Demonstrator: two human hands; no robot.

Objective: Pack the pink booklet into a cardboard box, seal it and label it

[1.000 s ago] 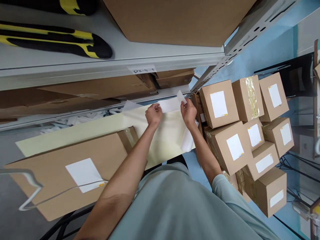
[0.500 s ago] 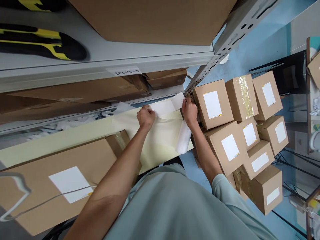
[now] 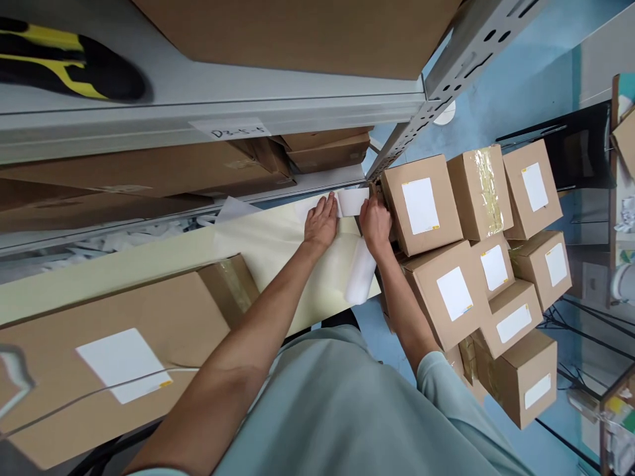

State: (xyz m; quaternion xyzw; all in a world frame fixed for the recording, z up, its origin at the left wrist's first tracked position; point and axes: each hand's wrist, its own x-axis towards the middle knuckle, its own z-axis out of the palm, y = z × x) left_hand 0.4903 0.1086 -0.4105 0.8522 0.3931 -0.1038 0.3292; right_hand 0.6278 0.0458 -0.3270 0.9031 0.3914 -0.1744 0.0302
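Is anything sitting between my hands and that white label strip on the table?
Nothing visible. The left hand lies flat on the white label strip at the far edge of the pale table, and the right hand grips its other end. The cardboard boxes stand off to the right.

I read one handwritten tag (image 3: 229, 129) on the grey shelf edge (image 3: 317, 116): roughly "D3-5-5". The white labels on the boxes (image 3: 421, 205) look blank to me.
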